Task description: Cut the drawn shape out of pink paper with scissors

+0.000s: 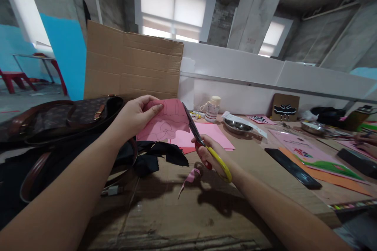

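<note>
My left hand point(144, 114) pinches the upper left of a pink sheet of paper point(166, 121) with drawn outlines on it, thumb on the near face. In my right hand point(210, 153) is a pair of scissors point(218, 160) with yellow and red handles and dark blades. The blades point up and away, at the right edge of the held paper; whether they are open around it I cannot tell. Below the scissors a curled pink paper strip point(190, 178) shows over the table. More pink paper point(213, 135) lies behind, and black fabric scraps point(167, 153) lie under the held sheet.
A brown bag point(59, 117) stands at the left before a cardboard panel point(147, 66). Beyond my right hand are a bottle point(212, 110) and a metal bowl point(237, 126). A black phone-like slab point(293, 168) lies at the right, near another person's hand point(366, 141).
</note>
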Demonstrator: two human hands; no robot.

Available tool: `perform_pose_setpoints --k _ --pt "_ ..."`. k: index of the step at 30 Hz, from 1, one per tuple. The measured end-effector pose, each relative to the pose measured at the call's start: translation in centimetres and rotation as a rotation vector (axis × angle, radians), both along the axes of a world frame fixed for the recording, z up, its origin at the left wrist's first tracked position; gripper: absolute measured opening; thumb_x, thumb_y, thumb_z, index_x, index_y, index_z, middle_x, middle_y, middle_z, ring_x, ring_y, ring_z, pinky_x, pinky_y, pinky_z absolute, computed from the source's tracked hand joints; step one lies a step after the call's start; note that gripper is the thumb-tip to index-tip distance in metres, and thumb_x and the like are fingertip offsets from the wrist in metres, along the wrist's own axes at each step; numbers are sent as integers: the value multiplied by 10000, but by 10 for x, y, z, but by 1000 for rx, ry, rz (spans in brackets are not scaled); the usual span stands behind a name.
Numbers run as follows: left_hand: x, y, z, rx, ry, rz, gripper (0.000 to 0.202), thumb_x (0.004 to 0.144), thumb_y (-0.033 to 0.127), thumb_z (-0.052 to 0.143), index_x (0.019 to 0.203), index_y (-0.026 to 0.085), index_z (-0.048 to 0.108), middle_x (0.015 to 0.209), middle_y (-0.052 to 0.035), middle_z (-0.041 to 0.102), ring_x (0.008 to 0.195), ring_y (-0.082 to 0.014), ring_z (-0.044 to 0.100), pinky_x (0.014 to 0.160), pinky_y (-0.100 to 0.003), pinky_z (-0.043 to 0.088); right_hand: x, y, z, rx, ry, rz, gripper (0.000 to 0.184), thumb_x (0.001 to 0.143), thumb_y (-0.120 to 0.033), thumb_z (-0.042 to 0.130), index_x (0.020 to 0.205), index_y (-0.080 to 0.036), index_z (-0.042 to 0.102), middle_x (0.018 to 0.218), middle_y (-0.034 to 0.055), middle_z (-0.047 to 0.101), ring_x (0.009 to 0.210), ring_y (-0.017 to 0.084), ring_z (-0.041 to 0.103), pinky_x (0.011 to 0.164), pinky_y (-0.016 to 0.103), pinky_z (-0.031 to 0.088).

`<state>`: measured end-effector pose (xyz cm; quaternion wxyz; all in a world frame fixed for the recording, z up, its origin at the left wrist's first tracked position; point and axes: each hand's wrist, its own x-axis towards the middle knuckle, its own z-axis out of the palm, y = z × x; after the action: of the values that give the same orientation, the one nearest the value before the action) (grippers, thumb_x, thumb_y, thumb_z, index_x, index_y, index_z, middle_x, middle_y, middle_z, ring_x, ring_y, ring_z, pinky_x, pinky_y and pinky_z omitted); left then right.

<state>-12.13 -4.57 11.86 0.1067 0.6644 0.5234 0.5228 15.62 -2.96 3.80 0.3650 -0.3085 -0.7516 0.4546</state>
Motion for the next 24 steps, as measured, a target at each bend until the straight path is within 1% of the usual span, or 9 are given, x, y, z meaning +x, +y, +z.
perform_pose_setpoints --k 5,8,12,17,21,24 --pt "0 -1 0 3 -9 -15 424 831 607 638 995 221 702 844 -27 706 757 -196 612 629 -266 467 -1 0 0 29 30 0 468 901 -618 584 1144 -218 559 713 -31 491 492 85 385 439 211 348" --pt "0 -2 1 5 -8 -11 418 827 603 643 987 222 708 856 -31 716 756 -198 615 624 -266 463 -1 0 -1 15 42 4 452 900 -605 595 1137 -220 571 694 -33 480 482 87 383 421 208 334" --pt "0 -2 1 11 -1 11 432 822 613 638 997 225 712 871 -41 723 795 -217 629 657 -279 482 -1 0 1 1 45 12 422 899 -585 608 1110 -220 577 695 -37 457 483 83 378 409 197 322" --pt "-1 -1 1 26 -11 8 406 830 591 641 1008 233 711 898 -37 734 824 -224 636 677 -277 488 -2 -3 4 31 -11 -28 451 897 -602 593 1120 -211 568 747 -24 465 508 81 398 412 195 340" --pt "-1 -2 1 22 -4 0 416 838 595 633 1015 226 707 884 -34 728 803 -218 633 669 -279 483 -2 -3 3 4 -7 -36 448 880 -596 605 1120 -220 561 759 -22 495 484 73 386 405 215 336" --pt "-1 -2 2 25 -4 4 440 838 614 628 1024 223 704 898 -45 726 823 -225 638 684 -290 490 -2 -3 2 -13 -1 -37 429 858 -596 612 1110 -250 575 787 -6 546 487 85 429 410 247 355"
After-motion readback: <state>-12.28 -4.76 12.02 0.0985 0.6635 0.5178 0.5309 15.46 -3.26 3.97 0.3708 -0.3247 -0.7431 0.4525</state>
